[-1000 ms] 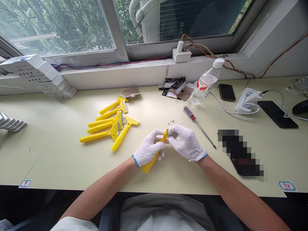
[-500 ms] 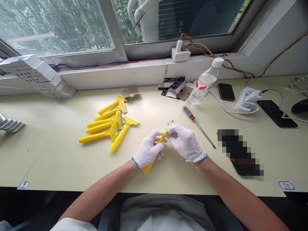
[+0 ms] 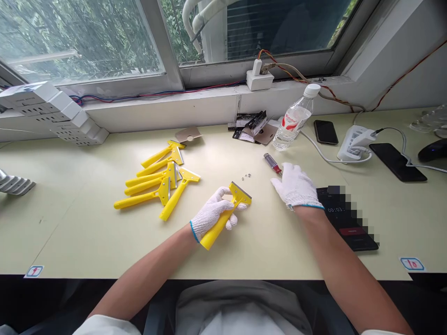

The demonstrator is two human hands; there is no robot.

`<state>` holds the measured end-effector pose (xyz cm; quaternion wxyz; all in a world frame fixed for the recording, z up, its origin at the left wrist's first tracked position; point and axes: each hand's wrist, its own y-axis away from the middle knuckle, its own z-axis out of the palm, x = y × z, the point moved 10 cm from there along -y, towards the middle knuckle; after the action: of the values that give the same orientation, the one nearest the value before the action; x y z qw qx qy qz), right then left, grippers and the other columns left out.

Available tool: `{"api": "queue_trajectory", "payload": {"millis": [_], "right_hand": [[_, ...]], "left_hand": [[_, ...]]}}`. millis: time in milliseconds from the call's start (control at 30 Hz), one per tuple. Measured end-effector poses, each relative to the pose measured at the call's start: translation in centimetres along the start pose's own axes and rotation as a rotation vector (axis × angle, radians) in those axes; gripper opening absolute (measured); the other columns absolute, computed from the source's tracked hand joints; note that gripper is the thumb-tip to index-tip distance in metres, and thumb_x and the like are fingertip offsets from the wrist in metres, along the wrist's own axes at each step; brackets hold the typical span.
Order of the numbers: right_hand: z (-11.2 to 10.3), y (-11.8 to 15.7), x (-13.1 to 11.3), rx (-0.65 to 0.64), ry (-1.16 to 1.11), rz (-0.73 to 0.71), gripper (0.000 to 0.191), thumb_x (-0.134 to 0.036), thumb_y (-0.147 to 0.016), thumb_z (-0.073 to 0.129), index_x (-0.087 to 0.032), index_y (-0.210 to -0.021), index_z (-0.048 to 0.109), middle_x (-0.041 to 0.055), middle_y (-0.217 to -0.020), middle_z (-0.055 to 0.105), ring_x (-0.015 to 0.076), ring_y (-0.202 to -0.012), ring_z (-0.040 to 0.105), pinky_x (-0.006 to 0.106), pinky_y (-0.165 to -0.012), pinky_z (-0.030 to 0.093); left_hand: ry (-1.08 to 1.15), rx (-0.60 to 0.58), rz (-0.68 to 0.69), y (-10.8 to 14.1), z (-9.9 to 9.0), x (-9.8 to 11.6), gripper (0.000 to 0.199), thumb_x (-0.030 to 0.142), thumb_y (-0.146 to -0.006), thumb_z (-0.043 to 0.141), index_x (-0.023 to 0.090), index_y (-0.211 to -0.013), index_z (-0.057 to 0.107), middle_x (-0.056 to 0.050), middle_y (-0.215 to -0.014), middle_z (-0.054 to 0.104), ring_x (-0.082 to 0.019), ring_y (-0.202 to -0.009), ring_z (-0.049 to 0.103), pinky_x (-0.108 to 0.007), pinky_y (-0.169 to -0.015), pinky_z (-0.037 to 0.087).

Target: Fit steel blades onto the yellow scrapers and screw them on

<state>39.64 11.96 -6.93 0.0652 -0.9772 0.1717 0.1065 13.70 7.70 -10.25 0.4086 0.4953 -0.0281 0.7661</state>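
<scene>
My gloved left hand [image 3: 213, 211] is closed around the handle of a yellow scraper [image 3: 220, 225]. Its wide head with a metal edge points away from me and lies face up. My gloved right hand [image 3: 298, 186], thumb apart from the fingers, is over the shaft of a screwdriver [image 3: 271, 163]; only the clear and red handle shows. Whether the glove touches it, I cannot tell. Several tiny screws or nuts [image 3: 246, 177] lie beyond the held scraper. To the left, several more yellow scrapers [image 3: 164, 179] lie in a loose group.
A water bottle [image 3: 293, 118] stands near the back beside black packaging [image 3: 253, 126]. Phones [image 3: 398, 162] and a white power strip [image 3: 356, 142] with cables occupy the right. Another phone [image 3: 349, 223] lies partly under my right forearm. White boxes [image 3: 52, 111] are stacked at back left.
My right hand has left the scraper head and moved right, over the screwdriver. My left hand has turned the scraper so that its wide face shows.
</scene>
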Motion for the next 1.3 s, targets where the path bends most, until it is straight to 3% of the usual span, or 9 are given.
{"api": "queue_trajectory", "payload": {"millis": [167,267,367,467,567,633,700,1000,1300], "right_hand": [[1.9,-0.5,0.8,-0.173,-0.203,0.106,0.034,-0.019,-0.095,0.063,-0.014,-0.129,0.068,0.0148,-0.091,0.072,0.0294,-0.083,0.068,0.04,-0.075,0.047],[1.0,-0.6,0.4,-0.187,-0.682,0.104,0.05,-0.022,-0.087,0.07,-0.016,-0.137,0.068,0.0024,-0.077,0.068,0.0211,-0.07,0.061,0.033,-0.065,0.046],[-0.7,-0.3,-0.6,-0.179,-1.276,0.099,0.067,-0.032,-0.082,0.077,-0.023,-0.146,0.062,-0.0043,-0.078,0.063,0.013,-0.055,0.047,0.028,-0.051,0.039],[-2.0,0.2,-1.1,-0.153,-1.583,0.156,0.064,-0.029,-0.072,0.085,-0.027,-0.132,0.064,-0.0035,-0.088,0.065,0.0109,-0.055,0.05,0.026,-0.049,0.041],[-2.0,0.7,-1.3,-0.188,-1.744,0.25,0.042,-0.037,-0.074,0.085,-0.026,-0.11,0.066,-0.0008,-0.086,0.065,0.0116,-0.058,0.051,0.027,-0.052,0.043],[-2.3,0.9,-1.3,-0.182,-1.789,0.24,0.033,-0.054,-0.085,0.075,-0.026,-0.098,0.065,0.0028,-0.086,0.065,0.0144,-0.061,0.053,0.03,-0.056,0.045],[-3.0,1.0,-1.2,-0.135,-1.75,0.157,0.039,-0.065,-0.095,0.059,-0.027,-0.091,0.064,0.006,-0.086,0.066,0.018,-0.064,0.056,0.034,-0.057,0.046],[-3.9,2.7,-2.9,-0.001,-1.694,-0.022,0.035,-0.063,-0.096,0.057,-0.028,-0.09,0.061,0.0045,-0.082,0.068,0.0182,-0.056,0.053,0.032,-0.048,0.04],[-2.8,2.6,-2.7,0.017,-1.856,0.135,0.034,-0.057,-0.094,0.064,-0.025,-0.083,0.069,0.006,-0.078,0.07,0.0159,-0.056,0.056,0.028,-0.046,0.04]], "left_hand": [[-0.114,0.001,0.019,0.0,-0.2,0.5,0.045,0.03,-0.088,0.076,0.025,-0.122,0.046,-0.011,-0.119,0.079,-0.016,-0.059,0.073,-0.028,-0.052,0.059],[-0.154,0.037,0.039,0.1,-0.7,0.9,0.044,0.029,-0.089,0.075,0.025,-0.122,0.047,-0.012,-0.123,0.079,-0.017,-0.06,0.074,-0.029,-0.053,0.06],[-0.175,0.065,0.061,0.2,-1.1,1.2,0.044,0.03,-0.089,0.076,0.026,-0.123,0.047,-0.012,-0.124,0.079,-0.017,-0.06,0.075,-0.03,-0.053,0.061],[-0.188,0.074,0.073,0.2,-1.3,1.4,0.045,0.03,-0.089,0.076,0.026,-0.124,0.048,-0.013,-0.125,0.078,-0.016,-0.06,0.075,-0.03,-0.053,0.061],[-0.199,0.083,0.088,0.2,-1.3,1.5,0.044,0.029,-0.088,0.074,0.025,-0.124,0.048,-0.013,-0.125,0.078,-0.017,-0.06,0.075,-0.03,-0.054,0.061],[-0.193,0.098,0.093,0.2,-1.3,1.6,0.044,0.029,-0.088,0.073,0.025,-0.125,0.049,-0.014,-0.125,0.078,-0.017,-0.06,0.075,-0.029,-0.054,0.061],[-0.169,0.117,0.088,0.2,-1.5,1.5,0.046,0.028,-0.088,0.073,0.025,-0.126,0.048,-0.014,-0.124,0.078,-0.017,-0.06,0.075,-0.029,-0.053,0.06],[-0.045,0.116,0.06,-0.1,-2.0,1.0,0.051,0.029,-0.087,0.075,0.026,-0.127,0.044,-0.013,-0.121,0.08,-0.015,-0.058,0.071,-0.026,-0.052,0.056],[-0.047,0.1,0.055,0.0,-1.6,0.9,0.052,0.029,-0.085,0.077,0.026,-0.126,0.044,-0.012,-0.118,0.079,-0.015,-0.057,0.07,-0.027,-0.053,0.056]]}}
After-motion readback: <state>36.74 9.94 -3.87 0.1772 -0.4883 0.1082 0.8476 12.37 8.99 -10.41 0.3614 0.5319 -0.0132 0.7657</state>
